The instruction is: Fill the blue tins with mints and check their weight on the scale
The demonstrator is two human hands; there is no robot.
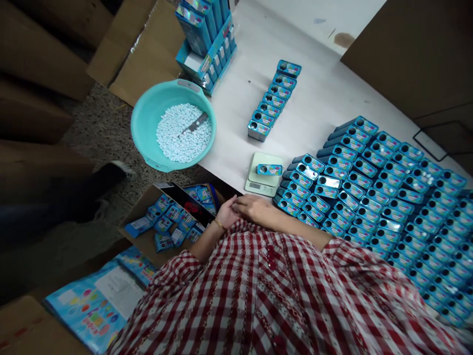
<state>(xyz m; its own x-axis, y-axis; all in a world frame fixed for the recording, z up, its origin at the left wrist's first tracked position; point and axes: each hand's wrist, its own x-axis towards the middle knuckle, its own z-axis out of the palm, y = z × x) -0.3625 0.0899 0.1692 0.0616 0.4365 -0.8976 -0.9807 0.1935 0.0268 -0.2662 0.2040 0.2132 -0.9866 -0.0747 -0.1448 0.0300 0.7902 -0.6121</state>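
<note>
My left hand [225, 215], with a gold bracelet at its wrist, is close to my body at the table's front edge. Against it rests my right hand [251, 205], its fingers curled and closed over the left fingers. Whatever lies between the two hands, if anything, is hidden. Just beyond them is a pale green digital scale [253, 176], with one small blue tin [269, 170] lying on its plate. A turquoise basin [148, 121] of small white candies [177, 140] stands to the left, a flat metal scoop or blade [195, 124] in the candies.
Many blue tins [369, 170] stand packed in rows at the right. Several more form a line [273, 101] farther back. A blue display carton [207, 64] stands behind the basin. Below the table edge is an open box [135, 241] of blue packets. A person's shoe [120, 170] is at left.
</note>
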